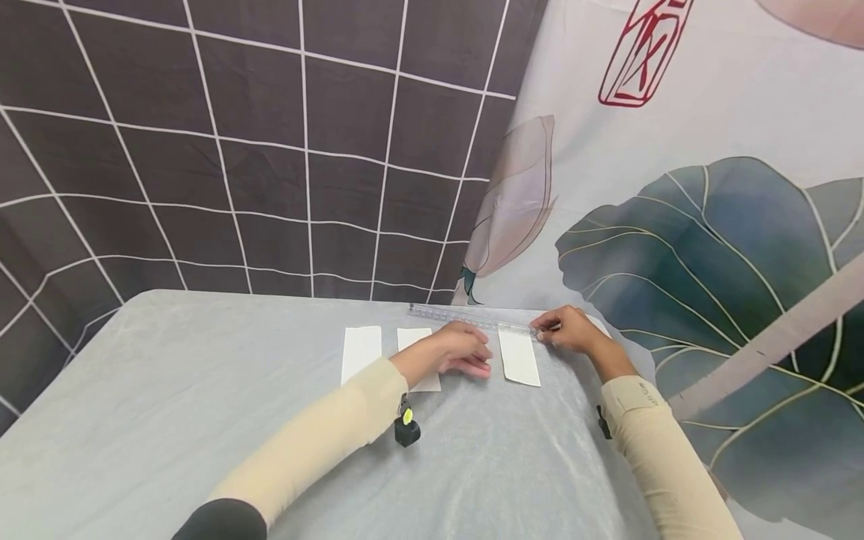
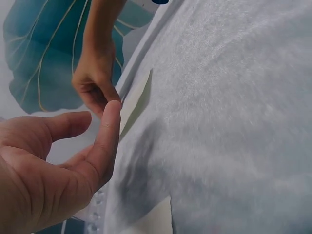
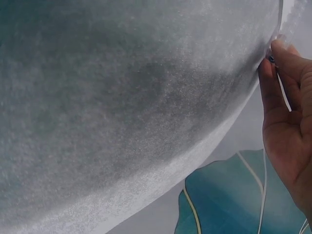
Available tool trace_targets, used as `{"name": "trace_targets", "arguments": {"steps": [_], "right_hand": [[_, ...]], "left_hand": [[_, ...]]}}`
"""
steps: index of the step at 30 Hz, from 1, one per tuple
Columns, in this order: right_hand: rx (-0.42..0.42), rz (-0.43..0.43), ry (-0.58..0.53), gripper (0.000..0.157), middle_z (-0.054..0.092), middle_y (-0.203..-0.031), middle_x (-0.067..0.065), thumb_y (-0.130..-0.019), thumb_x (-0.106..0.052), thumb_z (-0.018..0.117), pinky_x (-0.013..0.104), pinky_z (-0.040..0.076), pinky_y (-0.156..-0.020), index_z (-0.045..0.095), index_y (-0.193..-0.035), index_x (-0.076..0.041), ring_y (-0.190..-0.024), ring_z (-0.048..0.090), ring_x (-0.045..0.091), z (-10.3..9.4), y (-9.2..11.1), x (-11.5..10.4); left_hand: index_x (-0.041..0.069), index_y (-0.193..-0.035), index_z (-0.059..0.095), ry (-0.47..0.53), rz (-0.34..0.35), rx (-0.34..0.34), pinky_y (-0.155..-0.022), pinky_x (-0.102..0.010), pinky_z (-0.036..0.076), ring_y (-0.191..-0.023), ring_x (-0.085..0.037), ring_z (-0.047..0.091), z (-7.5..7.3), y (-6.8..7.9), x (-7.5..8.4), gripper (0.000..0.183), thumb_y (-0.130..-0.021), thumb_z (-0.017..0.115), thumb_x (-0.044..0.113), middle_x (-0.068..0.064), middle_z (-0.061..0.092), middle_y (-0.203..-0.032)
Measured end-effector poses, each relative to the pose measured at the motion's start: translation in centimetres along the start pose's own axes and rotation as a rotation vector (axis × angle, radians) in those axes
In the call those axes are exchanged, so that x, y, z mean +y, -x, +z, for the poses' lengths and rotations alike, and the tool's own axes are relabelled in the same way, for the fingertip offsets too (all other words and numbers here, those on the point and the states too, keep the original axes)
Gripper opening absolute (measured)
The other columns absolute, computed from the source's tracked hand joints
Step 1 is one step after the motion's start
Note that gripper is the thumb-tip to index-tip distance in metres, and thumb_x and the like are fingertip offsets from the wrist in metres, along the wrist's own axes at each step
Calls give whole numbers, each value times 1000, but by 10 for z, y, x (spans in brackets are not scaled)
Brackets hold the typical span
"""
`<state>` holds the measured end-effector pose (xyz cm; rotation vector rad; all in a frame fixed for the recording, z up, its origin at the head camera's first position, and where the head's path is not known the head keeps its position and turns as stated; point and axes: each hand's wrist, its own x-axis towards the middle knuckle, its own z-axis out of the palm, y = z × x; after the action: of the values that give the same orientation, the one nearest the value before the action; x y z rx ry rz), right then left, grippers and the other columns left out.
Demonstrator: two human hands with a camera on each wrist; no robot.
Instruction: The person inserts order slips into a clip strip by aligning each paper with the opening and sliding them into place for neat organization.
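Note:
A clear ruler (image 1: 439, 313) lies along the far edge of the table, over the top end of the right white paper strip (image 1: 519, 360). My right hand (image 1: 570, 328) pinches its right end between thumb and fingers; the right wrist view also shows this pinch (image 3: 292, 92). Over the middle paper strip (image 1: 410, 337), partly covering it, is my left hand (image 1: 464, 349). Its fingers are loosely bent with a gap to the thumb, and the left hand (image 2: 73, 161) holds nothing in its wrist view. Farther left lies another white strip (image 1: 361, 351).
A pale grey cloth covers the table (image 1: 202, 390), whose far edge runs just behind the ruler. Behind stand a dark gridded curtain (image 1: 256, 180) and a leaf-printed white cloth (image 1: 607, 150). A pale slanting bar (image 1: 769, 345) crosses at the right.

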<state>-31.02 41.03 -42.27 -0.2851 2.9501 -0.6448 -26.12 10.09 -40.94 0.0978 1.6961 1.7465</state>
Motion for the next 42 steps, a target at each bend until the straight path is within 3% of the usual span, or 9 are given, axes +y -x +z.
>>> {"name": "trace_targets", "arguments": {"steps": [8, 22, 36, 42], "right_hand": [[-9, 5, 12, 22, 85, -120, 19, -98, -5, 80, 48, 67, -92, 86, -119, -2, -107, 77, 32, 1, 0, 0], [-16, 3, 18, 22, 85, -116, 17, -97, -4, 80, 45, 67, -89, 86, -118, -2, -104, 77, 28, 0, 0, 0], [-8, -2, 12, 22, 85, -118, 18, -98, -5, 79, 46, 67, -91, 86, -119, -2, -107, 77, 31, 1, -1, -1], [-7, 2, 13, 22, 85, -119, 18, -99, -5, 79, 49, 68, -92, 86, -119, -2, -110, 78, 34, 1, -1, -1]], "left_hand": [[-14, -155, 52, -2, 19, 2, -93, -39, 74, -81, -20, 75, -20, 16, -1, 53, -104, 67, -8, -38, 67, -146], [-14, -150, 56, -14, 10, 57, -78, -29, 73, -79, -18, 75, -48, 36, -10, 49, -103, 69, -6, -34, 73, -135], [-12, -141, 63, -33, 2, 133, -76, -27, 72, -79, -16, 75, -80, 58, -16, 40, -102, 71, -5, -19, 75, -114], [-12, -141, 62, -37, 11, 143, -80, -29, 73, -84, -17, 77, -92, 69, -16, 40, -102, 70, -5, -25, 76, -124]]}}
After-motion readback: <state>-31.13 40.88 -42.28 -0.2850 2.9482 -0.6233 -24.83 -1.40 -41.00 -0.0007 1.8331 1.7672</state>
